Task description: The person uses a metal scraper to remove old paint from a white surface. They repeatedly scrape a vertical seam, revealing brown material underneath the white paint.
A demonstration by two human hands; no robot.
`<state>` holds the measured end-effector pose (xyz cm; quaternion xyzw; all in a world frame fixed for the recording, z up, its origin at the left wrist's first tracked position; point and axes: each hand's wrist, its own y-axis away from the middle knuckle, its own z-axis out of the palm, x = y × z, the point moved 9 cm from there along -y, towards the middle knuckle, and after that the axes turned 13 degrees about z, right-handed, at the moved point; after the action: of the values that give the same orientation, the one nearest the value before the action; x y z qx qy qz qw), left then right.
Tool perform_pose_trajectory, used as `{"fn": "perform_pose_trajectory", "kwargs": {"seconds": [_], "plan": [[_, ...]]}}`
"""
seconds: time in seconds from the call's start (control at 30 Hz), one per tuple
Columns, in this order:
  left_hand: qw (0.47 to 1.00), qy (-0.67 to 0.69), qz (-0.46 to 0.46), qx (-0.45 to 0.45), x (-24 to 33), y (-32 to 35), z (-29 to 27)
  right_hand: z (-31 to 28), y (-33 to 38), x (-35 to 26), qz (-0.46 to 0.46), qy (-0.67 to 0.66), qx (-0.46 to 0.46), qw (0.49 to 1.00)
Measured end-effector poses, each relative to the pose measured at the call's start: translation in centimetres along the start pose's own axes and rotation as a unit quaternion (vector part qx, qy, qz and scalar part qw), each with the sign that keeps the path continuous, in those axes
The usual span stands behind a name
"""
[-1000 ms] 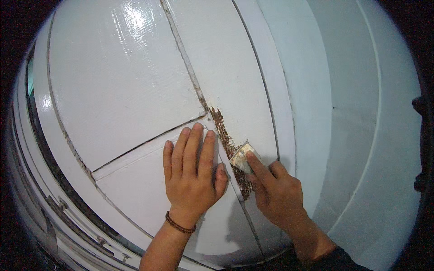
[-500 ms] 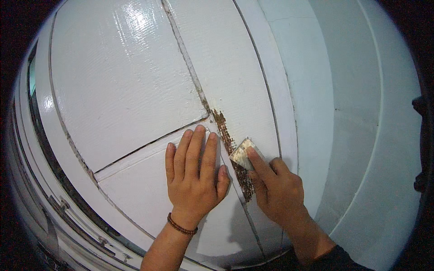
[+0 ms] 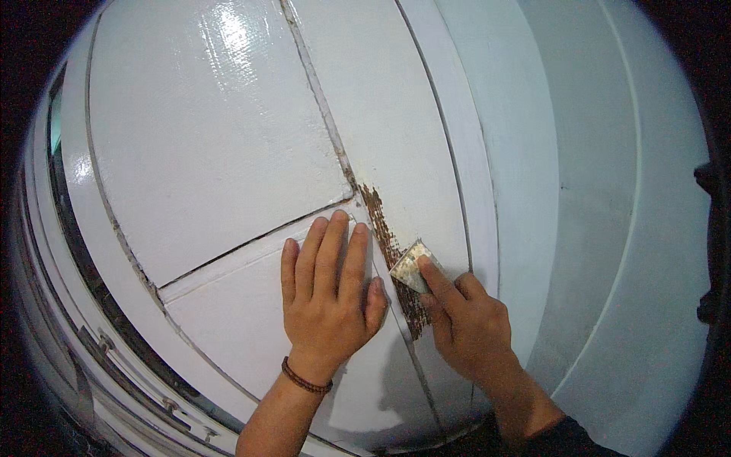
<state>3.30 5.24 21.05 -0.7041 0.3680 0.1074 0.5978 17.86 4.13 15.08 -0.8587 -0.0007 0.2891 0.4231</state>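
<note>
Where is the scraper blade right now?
In the head view, the scraper blade is right of centre, under the right hand, against the brown bare strip.

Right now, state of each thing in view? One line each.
left hand: flat, fingers spread, pressed on the white panel.
right hand: gripping the scraper, index finger on its blade.
scraper: blade on the bare strip, smeared with paint.
white panel: glossy, paint intact.
seam strip: paint stripped, brown showing.
bracelet: on left wrist.
</note>
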Motion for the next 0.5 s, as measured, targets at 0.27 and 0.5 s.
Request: {"fn": "perform_pose_trajectory", "kwargs": {"seconds": [0.27, 0.5], "plan": [[1.0, 0.0, -0.004, 0.009, 0.1, -0.1, -0.1, 0.0, -0.3, -0.3, -0.02, -0.019, 0.02, 0.999], [1.0, 0.002, 0.001, 0.007, 0.2, -0.1, -0.1, -0.1, -0.5, -0.2, -0.013, -0.025, 0.004, 1.0]]}}
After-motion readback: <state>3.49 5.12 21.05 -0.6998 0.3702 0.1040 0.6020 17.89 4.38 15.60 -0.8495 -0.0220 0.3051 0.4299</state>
